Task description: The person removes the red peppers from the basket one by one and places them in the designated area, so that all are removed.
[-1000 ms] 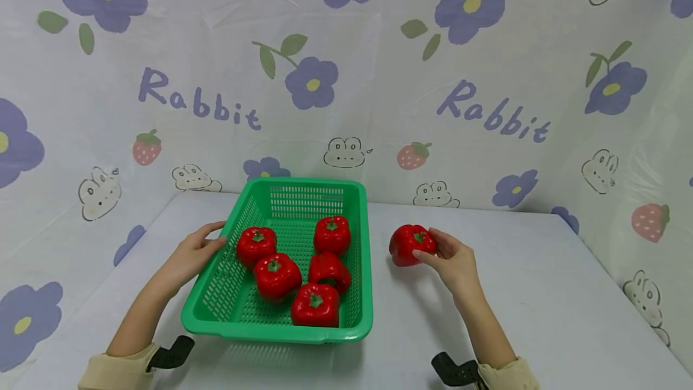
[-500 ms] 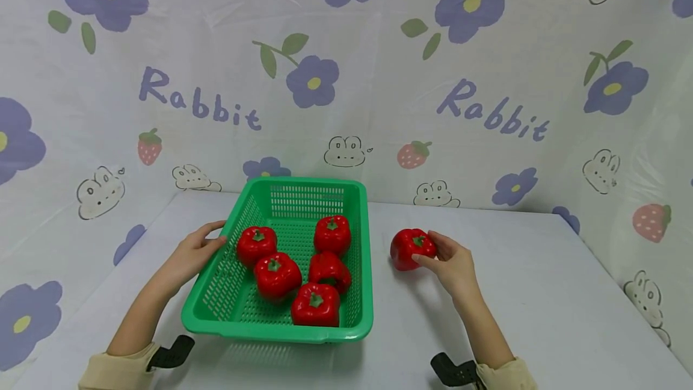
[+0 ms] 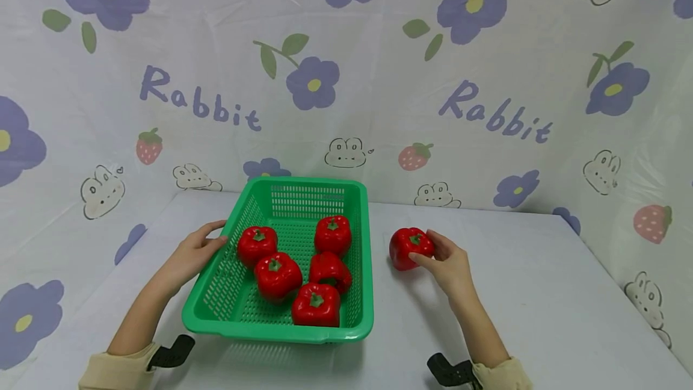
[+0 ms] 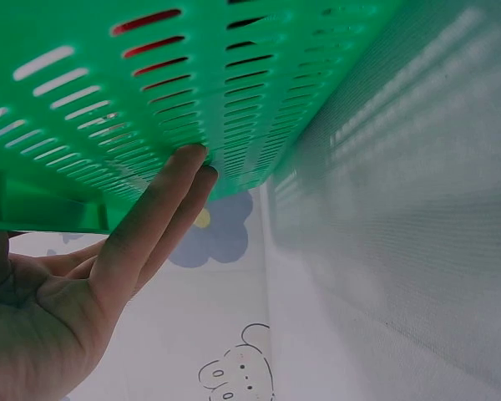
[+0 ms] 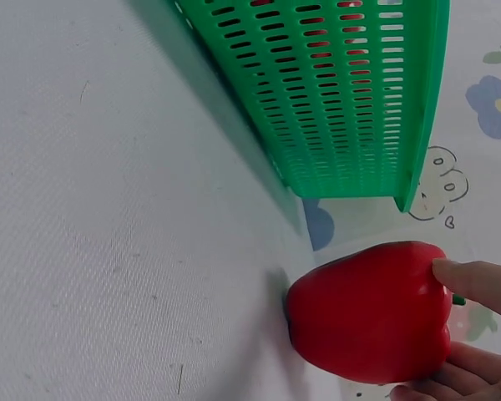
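A green plastic basket (image 3: 277,333) with slotted walls stands on the table, and several red bell peppers (image 3: 278,277) lie inside it. At its left side my left hand (image 3: 190,254) holds the rim; the thumb is at the edge, while in the left wrist view straight fingers (image 4: 154,217) lie against the outer wall (image 4: 75,159). Right of the basket, my right hand (image 3: 452,266) grips another red bell pepper (image 3: 402,250) by its stem end between thumb and fingers. Its rounded bottom faces the table in the right wrist view, close over the surface and its shadow.
A white cloth covers the table (image 3: 541,294). Behind it hangs a printed curtain (image 3: 379,89) with flowers, rabbits and strawberries. Black wrist cameras sit at the left cuff (image 3: 172,352) and right cuff (image 3: 452,372).
My right hand and its bell pepper have come down slightly and shifted a touch to the left. The left hand, the basket and the peppers inside it stay put.
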A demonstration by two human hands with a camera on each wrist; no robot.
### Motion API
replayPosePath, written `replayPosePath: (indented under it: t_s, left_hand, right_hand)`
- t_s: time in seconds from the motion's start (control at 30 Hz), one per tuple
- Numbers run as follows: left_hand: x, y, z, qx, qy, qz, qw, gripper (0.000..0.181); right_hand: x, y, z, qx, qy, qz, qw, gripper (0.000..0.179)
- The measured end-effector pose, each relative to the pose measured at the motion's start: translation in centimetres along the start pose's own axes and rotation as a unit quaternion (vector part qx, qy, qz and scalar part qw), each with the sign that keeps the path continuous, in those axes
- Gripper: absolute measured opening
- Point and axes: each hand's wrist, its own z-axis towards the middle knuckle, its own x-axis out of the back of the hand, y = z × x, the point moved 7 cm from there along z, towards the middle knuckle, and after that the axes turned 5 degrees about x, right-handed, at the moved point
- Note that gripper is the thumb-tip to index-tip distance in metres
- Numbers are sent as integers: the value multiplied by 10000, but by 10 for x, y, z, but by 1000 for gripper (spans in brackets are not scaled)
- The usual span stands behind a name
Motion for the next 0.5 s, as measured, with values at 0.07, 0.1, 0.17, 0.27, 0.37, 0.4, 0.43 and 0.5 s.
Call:
replayPosePath:
  t_s: [0.07,0.1,0.17,0.27,0.37,0.4,0.43,0.5]
  left_hand:
    - [0,0,0,1,-19,-20,10000,60]
    - [0,0,0,-7,-27,-38,10000,60]
    - [0,1,0,-17,-42,-70,10000,60]
    - [0,1,-1,-33,-54,-107,9999,60]
    - [0,1,-1,-26,-55,-124,9999,60]
    - [0,1,-1,-21,-54,-126,9999,60]
    - [0,1,-2,-15,-51,-123,9999,60]
    - [0,1,-2,-3,-49,-121,9999,59]
  right_hand:
    - [-1,1,0,-25,-9,3,10000,67]
    - [-1,1,0,-32,-20,8,10000,67]
    - [-1,1,0,-47,-35,14,10000,67]
    - [-2,1,0,-63,-46,15,10000,67]
    - [-3,1,0,-39,-39,19,10000,66]
    - [-3,1,0,-37,-38,14,10000,66]
    - [-4,1,0,-33,-35,3,10000,66]
    - [-4,1,0,-27,-35,-19,10000,66]
